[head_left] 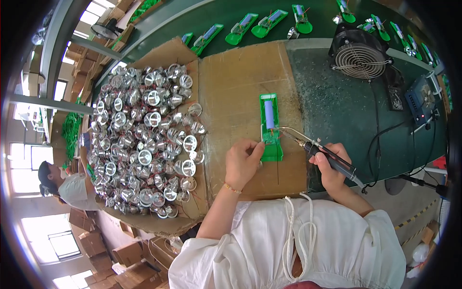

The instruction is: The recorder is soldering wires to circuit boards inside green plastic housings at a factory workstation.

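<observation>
Green plastic forms the case [273, 155], which lies at the centre of the frame, long axis near upright. It holds a violet cell [269, 114] in its upper part and a small board [271, 138] below. One thin dark wire [278, 173] runs down past its lower end.

Iron [339, 164]: its tip points at the lower end of the cell, beside the board; contact cannot be confirmed at this size. Risk: heat held too long there could scorch the cell's wrap or soften the case wall. A slip of the tip could bridge neighbouring joints.

Right hand [331, 179]: fingers wrap the iron's handle, thumb along it. Left hand [242, 163]: thumb and fingertips are drawn together at the case's left edge; whether they pinch a lead or only press the case cannot be told. Risk: these fingertips are near the tip, so a slip could burn them. If their hold is light, the case could slide on the cardboard [231, 91].

Reflectors [145, 157] crowd the left of the frame; spilling toward the case, they could snag its leads. Scraps [317, 106] litter the green bench at right and could stray into the case. Black cord [378, 144], lower right, could catch and pull the iron off line.
</observation>
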`<state>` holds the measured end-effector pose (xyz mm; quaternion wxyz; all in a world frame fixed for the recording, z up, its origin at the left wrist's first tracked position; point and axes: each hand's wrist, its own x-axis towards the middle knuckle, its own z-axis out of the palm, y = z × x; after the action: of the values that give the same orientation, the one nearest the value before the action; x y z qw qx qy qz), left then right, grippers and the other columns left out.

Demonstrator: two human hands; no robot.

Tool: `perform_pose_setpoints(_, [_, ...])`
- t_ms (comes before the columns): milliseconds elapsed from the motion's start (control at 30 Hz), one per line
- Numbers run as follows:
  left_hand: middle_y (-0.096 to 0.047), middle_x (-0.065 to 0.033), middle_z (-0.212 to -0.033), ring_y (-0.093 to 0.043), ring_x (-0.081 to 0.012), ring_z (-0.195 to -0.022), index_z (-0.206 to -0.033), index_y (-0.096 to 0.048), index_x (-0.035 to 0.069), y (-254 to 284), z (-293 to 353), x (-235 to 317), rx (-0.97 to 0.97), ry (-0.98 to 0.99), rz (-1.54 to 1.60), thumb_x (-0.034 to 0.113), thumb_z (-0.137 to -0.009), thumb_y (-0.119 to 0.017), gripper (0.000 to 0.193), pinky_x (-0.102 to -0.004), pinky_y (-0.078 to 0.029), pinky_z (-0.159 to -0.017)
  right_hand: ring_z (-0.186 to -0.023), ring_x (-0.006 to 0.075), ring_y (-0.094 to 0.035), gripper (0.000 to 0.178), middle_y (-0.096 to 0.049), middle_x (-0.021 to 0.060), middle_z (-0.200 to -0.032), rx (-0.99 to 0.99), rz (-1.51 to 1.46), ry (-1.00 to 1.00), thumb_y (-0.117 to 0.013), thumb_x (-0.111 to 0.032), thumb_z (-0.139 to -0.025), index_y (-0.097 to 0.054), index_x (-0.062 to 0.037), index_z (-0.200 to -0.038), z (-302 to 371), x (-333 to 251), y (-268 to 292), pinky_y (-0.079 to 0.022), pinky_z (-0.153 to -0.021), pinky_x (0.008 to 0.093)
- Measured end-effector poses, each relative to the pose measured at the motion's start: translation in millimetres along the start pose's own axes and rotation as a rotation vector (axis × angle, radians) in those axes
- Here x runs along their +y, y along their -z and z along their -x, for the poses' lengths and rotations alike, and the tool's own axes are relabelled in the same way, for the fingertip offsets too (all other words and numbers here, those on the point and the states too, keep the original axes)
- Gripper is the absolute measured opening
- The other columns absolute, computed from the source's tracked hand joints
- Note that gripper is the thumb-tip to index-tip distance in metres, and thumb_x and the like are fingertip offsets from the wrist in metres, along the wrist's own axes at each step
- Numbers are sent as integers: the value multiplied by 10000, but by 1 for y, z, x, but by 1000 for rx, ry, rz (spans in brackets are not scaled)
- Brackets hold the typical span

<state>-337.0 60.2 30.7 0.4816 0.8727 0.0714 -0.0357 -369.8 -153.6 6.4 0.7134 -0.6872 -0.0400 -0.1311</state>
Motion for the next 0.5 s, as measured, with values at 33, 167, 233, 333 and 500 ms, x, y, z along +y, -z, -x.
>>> perform_pose_setpoints(33, [-613, -123, -697, -589, -191, -559, -768, -629, -7, 0, 0, 5, 1, 40, 36, 210, -765, -653, 218, -280, -450, -526, -577, 135, -565, 156, -559, 103, -664, 19, 0, 11, -580, -84, -818, -455, 9, -817, -3, 1, 3, -470, -539, 250])
perform_pose_setpoints(167, [-613, -85, -585, -592, -205, -499, -707, -643, 64, 5, -3, -5, -114, -247, -491, 235, -723, -644, 172, -315, -460, -494, -577, 129, -562, 132, -548, 91, -658, 115, 6, 2, -571, -53, -815, -453, 6, -813, -19, 3, 19, -473, -543, 248])
perform_pose_setpoints(233, [-601, -81, -564, -592, -209, -501, -675, -636, 70, 3, -24, -14, -134, -301, -441, 230, -719, -628, 166, -321, -459, -493, -591, 121, -570, 144, -569, 88, -676, 145, -4, -11, -597, -70, -805, -476, 9, -816, -25, 8, 28, -466, -547, 240])
perform_pose_setpoints(333, [-581, -70, -520, -594, -228, -515, -642, -635, 81, -8, -82, 28, -185, -274, -378, 231, -725, -572, 183, -347, -473, -521, -592, 97, -567, 131, -593, 64, -649, 199, 31, -82, -617, -78, -790, -510, -4, -795, -30, 21, 40, -445, -545, 224])
perform_pose_setpoints(500, [-628, -99, -656, -614, -282, -637, -708, -672, 110, -45, -200, 108, -118, -540, -679, 232, -705, -535, 184, -382, -498, -602, -612, 102, -572, 135, -585, 57, -654, 156, 125, -107, -614, -28, -767, -482, -31, -794, -25, 26, 35, -458, -552, 237])
